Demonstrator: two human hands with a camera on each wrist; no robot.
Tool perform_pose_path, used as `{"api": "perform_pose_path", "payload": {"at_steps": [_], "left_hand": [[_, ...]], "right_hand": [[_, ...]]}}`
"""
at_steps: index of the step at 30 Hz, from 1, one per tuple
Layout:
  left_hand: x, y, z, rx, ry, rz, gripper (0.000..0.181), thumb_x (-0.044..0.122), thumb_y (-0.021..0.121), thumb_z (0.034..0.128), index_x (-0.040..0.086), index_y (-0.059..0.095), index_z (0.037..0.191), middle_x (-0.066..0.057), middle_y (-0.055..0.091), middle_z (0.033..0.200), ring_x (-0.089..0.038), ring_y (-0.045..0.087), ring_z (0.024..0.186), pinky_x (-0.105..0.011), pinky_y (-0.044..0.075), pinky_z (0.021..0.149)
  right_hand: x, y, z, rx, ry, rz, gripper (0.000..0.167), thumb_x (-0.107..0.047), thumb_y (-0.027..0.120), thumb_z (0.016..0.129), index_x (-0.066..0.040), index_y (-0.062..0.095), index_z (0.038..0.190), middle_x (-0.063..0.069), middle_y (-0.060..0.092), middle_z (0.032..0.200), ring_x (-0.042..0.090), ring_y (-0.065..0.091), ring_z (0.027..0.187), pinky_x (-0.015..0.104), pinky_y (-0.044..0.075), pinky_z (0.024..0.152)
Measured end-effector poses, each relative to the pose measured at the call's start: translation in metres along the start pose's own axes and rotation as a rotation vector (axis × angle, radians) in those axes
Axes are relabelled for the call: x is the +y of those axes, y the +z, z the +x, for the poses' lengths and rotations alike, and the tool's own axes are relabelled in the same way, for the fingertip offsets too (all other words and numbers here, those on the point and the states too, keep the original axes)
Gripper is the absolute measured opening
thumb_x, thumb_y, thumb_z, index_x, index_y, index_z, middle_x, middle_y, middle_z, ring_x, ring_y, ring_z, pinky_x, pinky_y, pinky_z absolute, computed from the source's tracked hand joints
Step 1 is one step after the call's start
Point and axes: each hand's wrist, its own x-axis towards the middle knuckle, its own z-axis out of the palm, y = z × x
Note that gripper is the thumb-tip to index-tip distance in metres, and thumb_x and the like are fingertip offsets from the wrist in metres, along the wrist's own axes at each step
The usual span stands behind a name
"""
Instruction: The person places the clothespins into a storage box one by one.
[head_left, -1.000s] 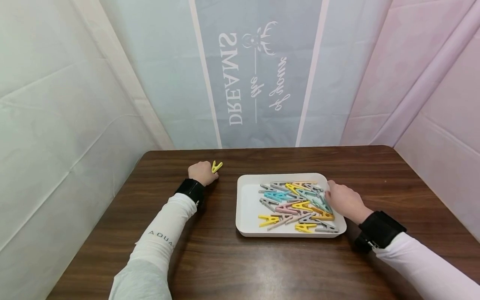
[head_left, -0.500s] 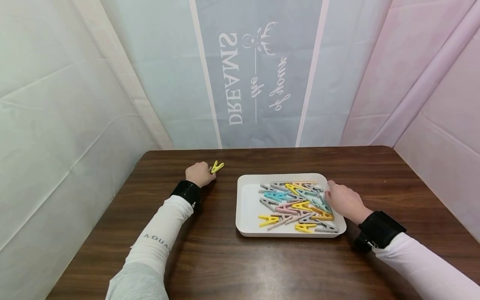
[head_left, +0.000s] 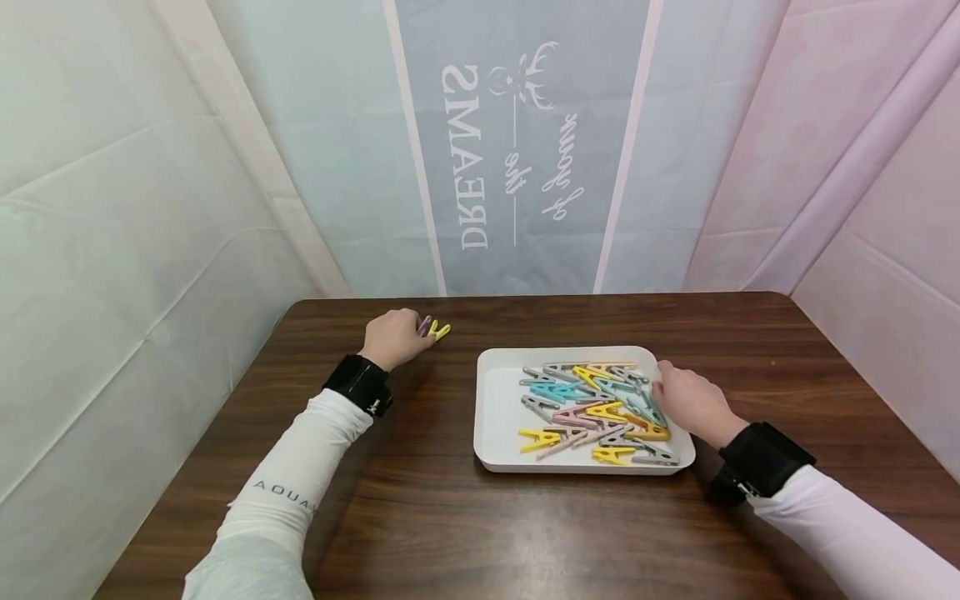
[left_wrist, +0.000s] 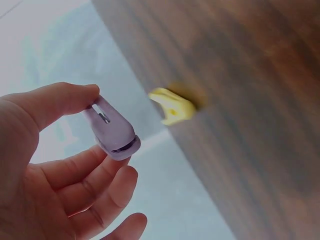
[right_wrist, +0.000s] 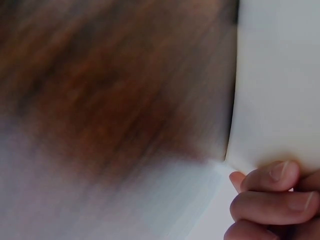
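My left hand (head_left: 393,337) pinches a mauve clothespin (left_wrist: 112,125) between thumb and fingers near the table's far left edge. In the left wrist view its spring slot and one end show beyond the thumb. Just right of that hand, a yellow clothespin (head_left: 439,331) stands on the table, apart from the mauve one in the left wrist view. My right hand (head_left: 693,404) grips the right side of a white tray (head_left: 495,408). Curled fingers (right_wrist: 272,207) show against the tray's wall in the right wrist view. Several clothespins (head_left: 603,410) lie jumbled in the tray.
The dark wood table (head_left: 525,533) runs beneath everything. Behind its far edge hangs a pale fabric backdrop (head_left: 517,267) with mirrored lettering. Light cloth walls (head_left: 150,208) rise on both sides. The pins in the tray are yellow, orange, blue, green, pink and grey.
My left hand has drawn left and then lifted a little, and the mauve clothespin now shows in it. The yellow clothespin, the tray and my right hand stay where they were.
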Motion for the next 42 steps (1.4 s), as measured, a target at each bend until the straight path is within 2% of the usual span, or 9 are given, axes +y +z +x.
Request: {"api": "perform_pose_path", "payload": {"at_steps": [7, 14, 19, 24, 30, 37, 42], "left_hand": [[0.032, -0.014, -0.007, 0.002, 0.110, -0.025, 0.028, 0.036, 0.068, 0.0874, 0.008, 0.071, 0.088, 0.003, 0.061, 0.067, -0.014, 0.056, 0.059, -0.031, 0.044, 0.051], [0.065, -0.020, -0.019, 0.017, 0.258, -0.035, 0.024, 0.035, 0.069, 0.0895, 0.011, 0.070, 0.090, 0.006, 0.060, 0.069, -0.010, 0.053, 0.059, -0.027, 0.042, 0.052], [0.090, -0.022, -0.026, -0.010, 0.342, 0.021, 0.026, 0.036, 0.070, 0.0889, 0.011, 0.071, 0.095, 0.005, 0.059, 0.073, -0.010, 0.052, 0.062, -0.026, 0.042, 0.052], [0.110, -0.023, -0.033, -0.062, 0.391, 0.050, 0.031, 0.039, 0.072, 0.0870, 0.010, 0.071, 0.099, 0.004, 0.060, 0.075, -0.011, 0.053, 0.064, -0.024, 0.042, 0.049], [0.123, -0.021, -0.039, -0.135, 0.475, 0.081, 0.033, 0.041, 0.072, 0.0864, 0.013, 0.070, 0.104, 0.006, 0.060, 0.077, -0.009, 0.052, 0.064, -0.022, 0.040, 0.050], [0.137, -0.007, -0.042, -0.307, 0.592, 0.125, 0.030, 0.040, 0.072, 0.0860, 0.016, 0.070, 0.103, 0.010, 0.057, 0.076, -0.007, 0.052, 0.067, -0.021, 0.041, 0.056], [0.139, 0.003, -0.046, -0.380, 0.661, 0.163, 0.028, 0.040, 0.074, 0.0846, 0.018, 0.071, 0.102, 0.012, 0.058, 0.075, -0.005, 0.051, 0.068, -0.021, 0.039, 0.059]], "right_hand": [[0.001, 0.000, -0.001, 0.002, -0.013, 0.008, 0.047, -0.009, 0.052, 0.096, 0.022, 0.039, 0.129, 0.036, 0.060, 0.101, 0.027, 0.059, 0.071, 0.037, 0.047, 0.052], [0.003, 0.000, 0.001, 0.006, -0.013, 0.004, 0.047, -0.009, 0.053, 0.096, 0.022, 0.039, 0.129, 0.034, 0.061, 0.098, 0.027, 0.060, 0.070, 0.038, 0.047, 0.051], [0.004, 0.001, 0.003, 0.007, -0.011, 0.000, 0.047, -0.010, 0.052, 0.096, 0.021, 0.039, 0.129, 0.033, 0.061, 0.098, 0.027, 0.060, 0.070, 0.038, 0.047, 0.051], [0.005, 0.001, 0.001, 0.013, -0.014, -0.002, 0.046, -0.009, 0.053, 0.096, 0.021, 0.040, 0.128, 0.033, 0.061, 0.097, 0.028, 0.060, 0.071, 0.039, 0.047, 0.052], [0.005, 0.001, 0.001, 0.012, -0.016, 0.002, 0.047, -0.010, 0.053, 0.096, 0.021, 0.039, 0.129, 0.033, 0.061, 0.098, 0.028, 0.060, 0.071, 0.038, 0.047, 0.051], [0.005, -0.001, 0.001, 0.001, -0.013, 0.003, 0.047, -0.010, 0.053, 0.097, 0.021, 0.039, 0.129, 0.033, 0.061, 0.097, 0.027, 0.060, 0.070, 0.038, 0.047, 0.051], [0.005, 0.000, 0.000, 0.011, -0.029, 0.007, 0.046, -0.009, 0.053, 0.096, 0.021, 0.040, 0.128, 0.031, 0.062, 0.094, 0.027, 0.060, 0.069, 0.038, 0.046, 0.051]]}}
